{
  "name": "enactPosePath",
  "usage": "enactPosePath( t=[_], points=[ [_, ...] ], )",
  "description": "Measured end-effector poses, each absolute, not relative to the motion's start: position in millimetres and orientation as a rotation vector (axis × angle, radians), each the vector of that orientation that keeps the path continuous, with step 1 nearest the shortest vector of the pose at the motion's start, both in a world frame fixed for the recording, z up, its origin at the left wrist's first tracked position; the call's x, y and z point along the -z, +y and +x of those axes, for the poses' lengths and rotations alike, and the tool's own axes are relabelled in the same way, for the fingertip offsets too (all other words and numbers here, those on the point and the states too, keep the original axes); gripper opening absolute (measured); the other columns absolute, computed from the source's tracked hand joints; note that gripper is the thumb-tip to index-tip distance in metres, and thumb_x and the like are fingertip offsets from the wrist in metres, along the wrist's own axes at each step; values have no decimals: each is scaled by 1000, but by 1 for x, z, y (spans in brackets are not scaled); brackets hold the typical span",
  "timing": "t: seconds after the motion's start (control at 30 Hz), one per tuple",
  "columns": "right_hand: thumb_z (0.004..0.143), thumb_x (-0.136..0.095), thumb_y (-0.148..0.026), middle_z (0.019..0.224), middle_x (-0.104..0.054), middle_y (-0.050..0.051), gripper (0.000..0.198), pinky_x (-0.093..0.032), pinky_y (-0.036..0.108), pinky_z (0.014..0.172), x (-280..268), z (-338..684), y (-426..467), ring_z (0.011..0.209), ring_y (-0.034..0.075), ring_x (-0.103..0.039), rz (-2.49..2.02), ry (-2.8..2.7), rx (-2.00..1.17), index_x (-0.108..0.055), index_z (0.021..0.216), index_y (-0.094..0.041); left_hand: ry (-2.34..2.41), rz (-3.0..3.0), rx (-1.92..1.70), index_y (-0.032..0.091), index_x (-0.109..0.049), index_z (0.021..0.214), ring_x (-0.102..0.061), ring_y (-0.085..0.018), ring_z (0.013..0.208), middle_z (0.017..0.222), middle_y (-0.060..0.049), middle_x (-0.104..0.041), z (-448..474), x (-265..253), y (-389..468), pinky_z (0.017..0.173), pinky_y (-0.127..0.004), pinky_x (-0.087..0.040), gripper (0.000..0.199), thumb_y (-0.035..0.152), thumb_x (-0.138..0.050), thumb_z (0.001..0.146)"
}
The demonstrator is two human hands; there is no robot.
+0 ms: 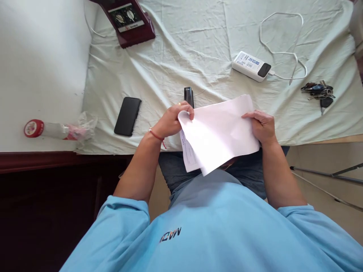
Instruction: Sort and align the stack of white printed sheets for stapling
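Several sheets of paper (219,126) are held between my two hands, over the table's front edge and my lap. The upper sheet shows a blank white side and curls at its left corner. Printed text shows on a sheet beneath, at the lower left. My left hand (173,118) pinches the papers' upper left corner. My right hand (262,124) grips their right edge, with one finger lying across the top. Just beyond my left hand lies a black stapler-like object (188,96), partly hidden by the papers and hand.
A black phone (127,116) lies left on the pale tablecloth (198,49). A white power bank (251,66) with a cable and a bunch of keys (318,91) lie to the right. A dark red device (129,22) stands far left; a red-capped tube (51,129) is at the left.
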State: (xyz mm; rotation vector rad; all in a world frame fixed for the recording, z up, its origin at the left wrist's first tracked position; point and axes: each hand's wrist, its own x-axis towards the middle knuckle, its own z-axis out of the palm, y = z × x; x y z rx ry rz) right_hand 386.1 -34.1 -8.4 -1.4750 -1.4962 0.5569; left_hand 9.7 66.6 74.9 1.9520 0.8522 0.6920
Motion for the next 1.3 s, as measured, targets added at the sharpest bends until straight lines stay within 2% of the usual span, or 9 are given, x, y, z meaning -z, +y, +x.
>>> enactPosePath(
  t=[0.13,0.3,0.43,0.63,0.73,0.97,1.07,1.17,1.3],
  points=[
    [100,-70,-36,87,-79,1,22,-56,42,82,6,386,-34,81,24,-69,-1460,-1456,-577,-89,90,-37,932,1887,-750,24,-73,90,-70,-33,128,132,-12,-77,-14,-60,37,120,-52,-56,12,33,-80,83],
    [98,-71,-32,86,-79,0,21,-58,44,82,8,388,-35,80,24,-71,-1470,-1427,-563,-89,90,-39,932,1683,-996,24,-69,86,-65,-39,142,146,-13,-72,-19,-33,20,125,-55,-53,24,47,-77,84],
    [99,-74,-33,87,-80,0,18,-59,44,83,9,388,-35,82,25,-73,-1456,-1376,-559,-89,90,-38,1157,1667,-1047,24,-64,87,-67,-33,133,134,-13,-74,-18,-15,14,113,-46,-58,30,51,-72,96],
    [98,-76,-39,86,-80,1,16,-60,44,81,7,388,-36,83,26,-75,-1489,-1349,-558,-88,88,-35,1314,1525,-1091,27,-66,123,-65,-15,81,106,-3,-68,-13,4,16,71,-26,-49,41,51,-81,93],
    [97,-76,-40,86,-81,1,17,-59,44,83,6,387,-36,85,25,-75,-1492,-1338,-569,-88,88,-34,1362,1542,-1144,26,-73,124,-61,-15,77,99,-2,-70,-9,6,23,71,-27,-47,39,57,-75,100],
    [98,-76,-41,87,-81,2,17,-59,42,81,5,387,-36,83,25,-74,-1481,-1332,-564,-89,88,-35,1519,1645,-1184,23,-69,81,-50,-16,69,69,2,-59,-4,11,28,69,-31,-38,38,52,-70,106],
    [97,-78,-44,78,-74,0,18,-54,36,66,8,388,-35,68,20,-63,-1490,-1270,-588,-89,107,-34,1547,1649,-1228,23,-71,86,-51,-16,69,73,2,-62,-2,14,24,69,-30,-39,29,46,-72,103],
    [94,-84,-46,66,-59,-7,40,-39,30,52,12,392,-32,51,14,-41,-1469,-1190,-642,-82,132,-33,1486,1584,-1264,24,-73,102,-52,-15,69,78,2,-62,-2,17,20,68,-29,-41,26,50,-74,104],
    [92,-87,-50,67,-60,-9,51,-41,28,53,14,396,-32,54,13,-44,-1514,-1228,-675,-77,138,-31,1367,1506,-1348,27,-69,123,-51,-13,70,80,4,-55,-7,21,19,69,-28,-43,42,64,-76,104]
  ],
)
